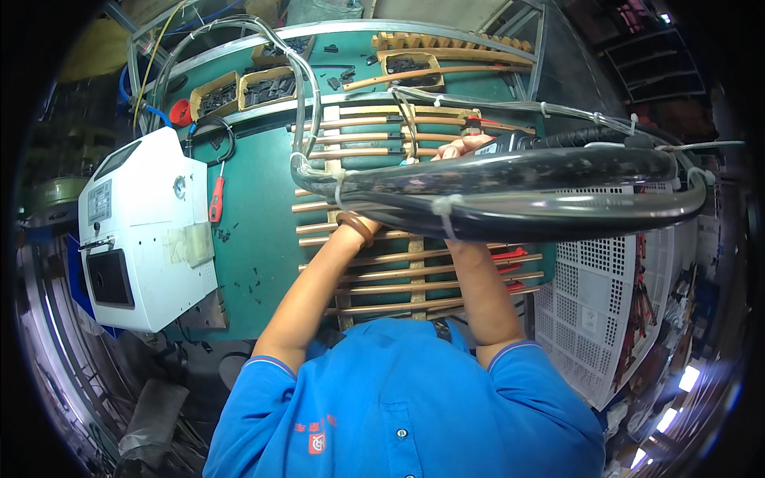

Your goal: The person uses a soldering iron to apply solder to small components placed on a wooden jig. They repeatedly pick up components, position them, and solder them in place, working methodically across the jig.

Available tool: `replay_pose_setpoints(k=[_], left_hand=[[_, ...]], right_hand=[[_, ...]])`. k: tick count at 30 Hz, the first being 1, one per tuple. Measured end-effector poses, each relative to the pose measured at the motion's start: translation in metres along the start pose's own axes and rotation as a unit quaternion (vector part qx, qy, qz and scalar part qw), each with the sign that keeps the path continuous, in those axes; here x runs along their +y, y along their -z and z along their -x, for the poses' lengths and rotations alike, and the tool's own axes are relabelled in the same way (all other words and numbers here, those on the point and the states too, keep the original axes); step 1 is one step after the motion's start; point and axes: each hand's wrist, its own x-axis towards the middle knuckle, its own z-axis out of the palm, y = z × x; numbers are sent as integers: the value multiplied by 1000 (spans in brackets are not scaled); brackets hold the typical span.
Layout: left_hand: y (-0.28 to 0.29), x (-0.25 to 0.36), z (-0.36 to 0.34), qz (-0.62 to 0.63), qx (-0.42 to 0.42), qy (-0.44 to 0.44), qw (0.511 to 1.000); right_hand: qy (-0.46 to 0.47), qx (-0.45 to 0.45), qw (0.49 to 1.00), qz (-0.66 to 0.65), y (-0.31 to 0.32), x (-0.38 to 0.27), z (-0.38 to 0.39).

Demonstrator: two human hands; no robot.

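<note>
My right hand (462,148) is closed round a black corded hand tool (510,144), over the far rods. A thick bundle of black hoses (510,179) crosses in front and covers most of both hands. Of my left hand (368,224), only the wrist end shows, wearing a brown bracelet (356,229); its fingers are hidden behind the bundle. Beneath both arms, several copper-coloured rods (398,276) lie side by side across a wooden rack (417,263). Small black clips (396,136) sit on the far rods. Red pieces (510,254) show at some right ends.
At the left stands a white machine (147,231), with a red-handled screwdriver (217,199) beside it. Cardboard boxes (268,88) of black parts and a red cup (180,112) are farther back. White perforated crates (590,295) stand at the right. A metal frame (446,32) borders the green table (255,263).
</note>
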Motion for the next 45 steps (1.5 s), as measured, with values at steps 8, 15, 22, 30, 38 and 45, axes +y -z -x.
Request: replay_pose_setpoints(k=[8,15,22,30,38,45], left_hand=[[-11,-35,7,-210,-14,45,977],[-17,-55,6,-298,-29,3,954],[-7,-54,11,-135,125,3,983],[10,-20,58,703,-2,297,646],[-4,-21,65,600,-34,335,726],[-8,-14,62,386,-32,355,851]], right_hand=[[202,46,819,536,16,18,7],[170,116,859,469,-22,9,-8],[97,171,919,342,-43,-42,-45],[103,163,902,386,-61,-93,-48],[58,205,905,369,-55,-71,-12],[81,220,906,354,-53,-72,-9]])
